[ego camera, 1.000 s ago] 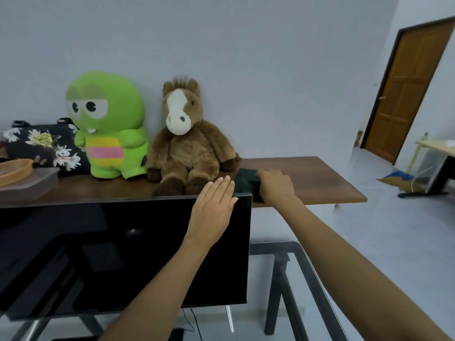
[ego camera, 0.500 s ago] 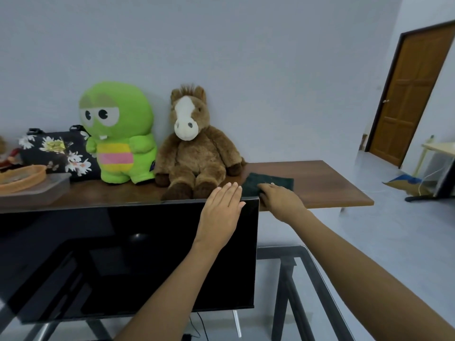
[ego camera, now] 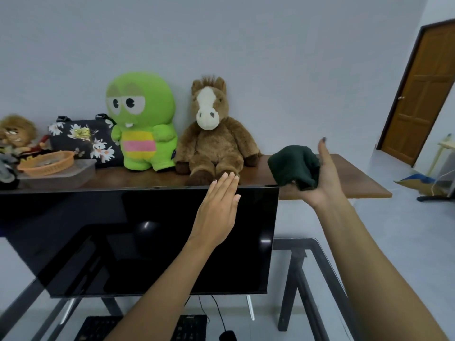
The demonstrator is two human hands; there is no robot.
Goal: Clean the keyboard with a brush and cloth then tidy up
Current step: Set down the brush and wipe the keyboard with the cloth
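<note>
Brown wood counter (ego camera: pixel 349 183) is set against the wall. On it, left to right: a doll (ego camera: pixel 14 136) at the far left edge, a clear tub (ego camera: pixel 61 175) with an orange basket (ego camera: pixel 46 163) seated on top, a floral bag (ego camera: pixel 83 141) behind them, a green plush (ego camera: pixel 142 121), then a horse plush (ego camera: pixel 211 134) just beside it. Nearer, a glass counter (ego camera: pixel 320 244) on dark legs carries a monitor (ego camera: pixel 147 242), keyboard (ego camera: pixel 189 328) and mouse (ego camera: pixel 227 335).

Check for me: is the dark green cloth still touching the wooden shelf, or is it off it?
Apart. In the head view the dark green cloth sits bunched in the raised right hand, lifted off the wooden shelf.
</note>
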